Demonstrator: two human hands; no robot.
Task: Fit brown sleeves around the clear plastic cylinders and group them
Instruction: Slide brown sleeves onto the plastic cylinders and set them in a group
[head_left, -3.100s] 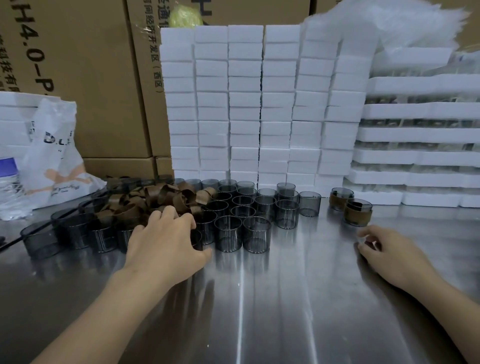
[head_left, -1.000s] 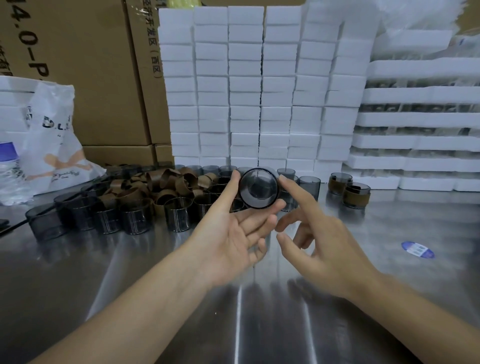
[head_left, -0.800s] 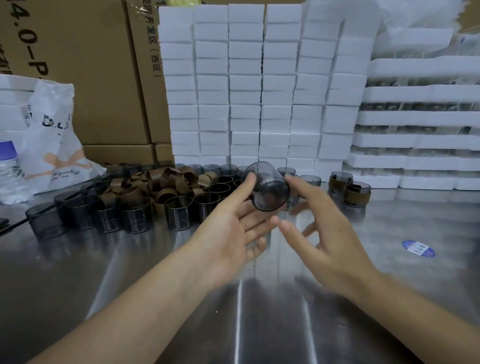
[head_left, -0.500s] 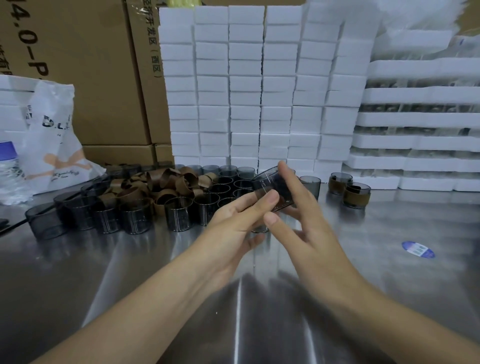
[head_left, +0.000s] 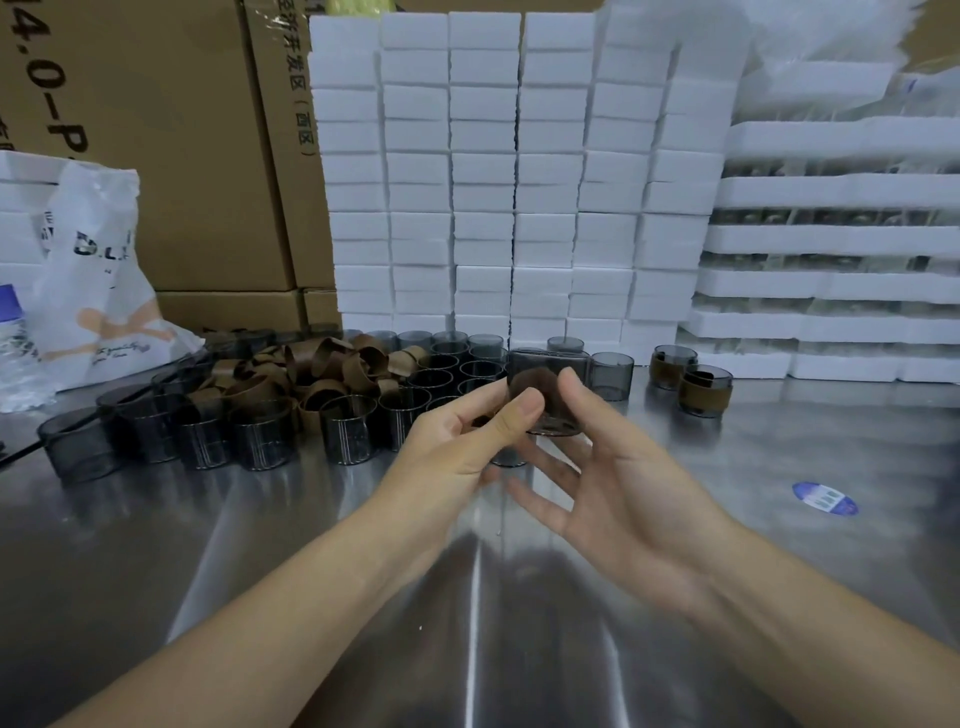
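I hold one smoky clear cylinder (head_left: 548, 371) upright above the steel table (head_left: 260, 545), between both hands. My left hand (head_left: 457, 447) pinches a brown sleeve (head_left: 530, 383) against the cylinder's side with thumb and fingers. My right hand (head_left: 618, 483) grips the cylinder's right side with its thumb; its lower fingers are spread underneath. Behind lie a heap of loose brown sleeves (head_left: 322, 369) and several bare cylinders (head_left: 441, 371). Two sleeved cylinders (head_left: 704, 391) stand apart at the right.
A wall of white foam blocks (head_left: 493, 182) and stacked foam trays (head_left: 831, 239) close off the back. Cardboard boxes (head_left: 156, 130), a white plastic bag (head_left: 98, 291) and a water bottle (head_left: 13, 343) are at the left. A blue sticker (head_left: 825, 498) lies on the table at the right.
My left hand lifted a cylinder from the cluster, turned it from end-on to upright, and my right hand closed in on it. A brown sleeve now shows against its side.
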